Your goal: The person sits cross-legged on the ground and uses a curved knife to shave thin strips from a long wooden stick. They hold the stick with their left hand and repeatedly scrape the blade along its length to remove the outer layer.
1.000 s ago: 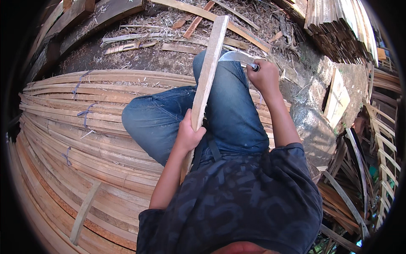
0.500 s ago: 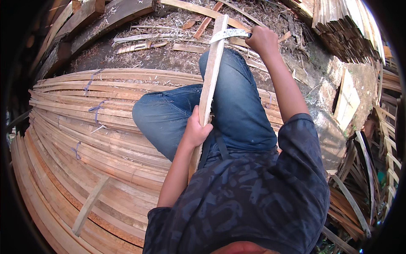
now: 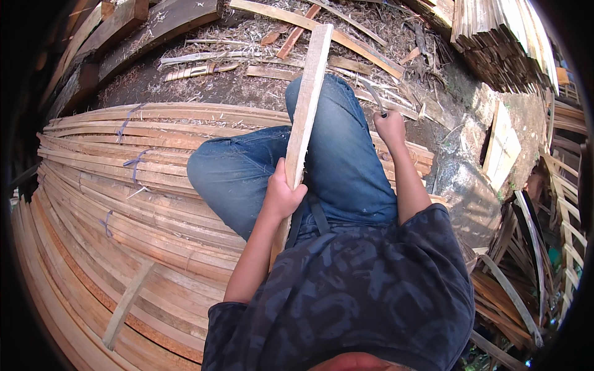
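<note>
A long pale wooden strip (image 3: pixel 309 93) slants up from my waist, passing between my thighs and over the raised knee. My left hand (image 3: pixel 284 193) is closed round its lower part, thumb along one side. To the right of the raised knee, my right hand (image 3: pixel 390 128) is closed on a curved knife (image 3: pixel 374 94). The knife's thin blade points up and away, apart from the strip. Most of its handle is hidden in my fist.
Bundles of long wooden strips (image 3: pixel 179 170), tied with purple cord, spread on my left and beneath me. Shavings and offcuts (image 3: pixel 260 93) litter the ground ahead. Thick beams (image 3: pixel 154 37) stand far left; a stack of thin boards (image 3: pixel 504 43) is far right.
My right hand has drawn the knife back toward me, off the upper part of the strip, and the blade has turned. My left hand keeps its hold on the strip.
</note>
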Motion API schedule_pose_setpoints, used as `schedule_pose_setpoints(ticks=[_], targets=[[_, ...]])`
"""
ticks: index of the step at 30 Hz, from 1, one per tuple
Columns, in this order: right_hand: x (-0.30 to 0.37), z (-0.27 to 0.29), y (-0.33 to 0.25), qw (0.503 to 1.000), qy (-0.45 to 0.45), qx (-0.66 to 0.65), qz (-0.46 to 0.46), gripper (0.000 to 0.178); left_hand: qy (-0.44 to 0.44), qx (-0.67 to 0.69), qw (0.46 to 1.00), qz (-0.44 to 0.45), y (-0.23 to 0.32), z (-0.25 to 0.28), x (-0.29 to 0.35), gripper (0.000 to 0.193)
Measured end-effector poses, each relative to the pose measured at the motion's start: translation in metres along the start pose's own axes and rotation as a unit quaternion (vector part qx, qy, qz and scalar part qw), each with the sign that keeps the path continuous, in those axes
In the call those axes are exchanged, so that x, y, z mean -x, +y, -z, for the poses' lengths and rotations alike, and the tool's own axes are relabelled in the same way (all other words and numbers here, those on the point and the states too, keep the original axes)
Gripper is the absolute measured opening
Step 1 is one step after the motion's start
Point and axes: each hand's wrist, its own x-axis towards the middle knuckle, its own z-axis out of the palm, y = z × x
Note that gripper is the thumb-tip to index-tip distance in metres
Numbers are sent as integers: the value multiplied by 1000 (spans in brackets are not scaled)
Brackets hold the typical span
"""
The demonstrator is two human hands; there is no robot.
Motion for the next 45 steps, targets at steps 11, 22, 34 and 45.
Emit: schedule_pose_setpoints(ticks=[11,22,34,45], targets=[[16,62,-100,960,69,51,265,28,-68,119,990,9,-5,7,-7,52],[-61,63,-161,938,123,127,298,23,-95,167,981,22,-19,13,-4,73],[-75,38,-76,999,-15,15,43,37,-75,183,979,46,-12,11,-4,63],[10,35,-93,969,33,-100,224,26,-174,332,920,117,-11,23,-11,29]])
